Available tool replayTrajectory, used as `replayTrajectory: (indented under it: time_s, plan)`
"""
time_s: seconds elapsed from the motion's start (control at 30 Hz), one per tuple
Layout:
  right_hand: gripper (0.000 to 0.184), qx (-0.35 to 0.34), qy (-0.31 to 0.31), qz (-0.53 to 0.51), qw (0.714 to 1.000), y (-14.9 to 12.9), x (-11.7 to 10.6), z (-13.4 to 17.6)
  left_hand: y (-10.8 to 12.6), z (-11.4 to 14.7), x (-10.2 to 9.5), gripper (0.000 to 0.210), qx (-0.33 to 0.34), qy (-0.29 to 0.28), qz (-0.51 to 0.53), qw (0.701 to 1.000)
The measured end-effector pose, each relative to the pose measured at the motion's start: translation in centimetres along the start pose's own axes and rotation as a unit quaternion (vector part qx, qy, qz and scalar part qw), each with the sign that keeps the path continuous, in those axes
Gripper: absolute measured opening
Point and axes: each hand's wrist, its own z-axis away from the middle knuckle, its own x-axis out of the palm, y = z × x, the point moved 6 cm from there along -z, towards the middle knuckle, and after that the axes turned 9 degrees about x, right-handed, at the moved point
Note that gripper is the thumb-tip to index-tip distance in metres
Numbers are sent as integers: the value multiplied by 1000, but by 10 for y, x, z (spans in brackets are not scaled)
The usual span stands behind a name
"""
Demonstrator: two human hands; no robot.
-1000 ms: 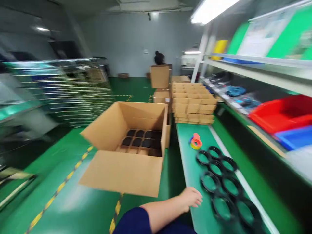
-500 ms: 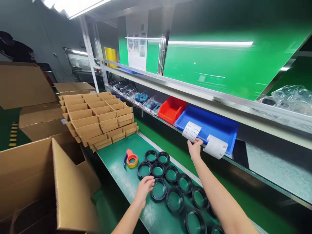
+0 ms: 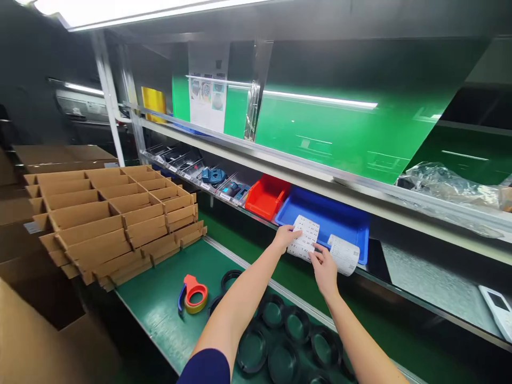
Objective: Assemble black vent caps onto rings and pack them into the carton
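Printed strip (image 3: 306,232) drapes over the near left edge of a blue tray (image 3: 334,213), its sides in the grip of left hand (image 3: 285,238) and right hand (image 3: 325,270); light, even pressure should prevent creases.

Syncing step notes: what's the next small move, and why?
Probably peel or tear a printed piece off the left strip: the left hand and right hand both have fingers at its opposite edges, while the other strip hangs untouched.

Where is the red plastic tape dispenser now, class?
Head view, left of centre: the tape dispenser lies on the green tabletop between brown cardboard dividers and black rings.
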Motion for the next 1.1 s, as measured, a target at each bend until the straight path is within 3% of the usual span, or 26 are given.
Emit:
replayTrajectory:
  time_s: [0.13, 0.33, 0.5, 0.57, 0.67, 0.73, 0.8, 0.9, 0.97, 1.1]
  plan:
    - [48, -10, 27, 27, 999, 2, -10, 3, -17, 8, 9, 13, -22, -19, 23, 999]
    - [36, -46, 68, 47, 996, 4, -11, 13, -35, 10, 7, 13, -31, 16, 3, 999]
    - [29, -169, 111, 144, 969, -12, -9, 40, -39, 5, 4, 16, -9, 50, -68, 996]
    - [24, -226, 95, 181, 952, -23, -9, 62, -31, 4, -1, 14, 18, 52, -105, 993]
    - [17, -268, 16, 167, 949, -42, -14, 91, -11, 11, -11, 17, 75, 55, -170, 981]
    - [13, -211, -21, 93, 973, -50, -23, 94, 5, 22, -16, 35, 119, 72, -221, 965]
    - [14, -98, -66, -24, 993, -51, -26, 87, 19, 39, -11, 49, 167, 79, -264, 947]
    - [26, 17, -138, -166, 976, -49, -14, 77, 32, 65, 13, 50, 243, 60, -313, 916]
    - [29, 16, -131, -166, 977, -49, -6, 75, 35, 79, 29, 45, 271, 44, -328, 904]
    - [34, -31, -15, -10, 999, -38, -15, 73, 29, 89, 42, 35, 268, 41, -293, 917]
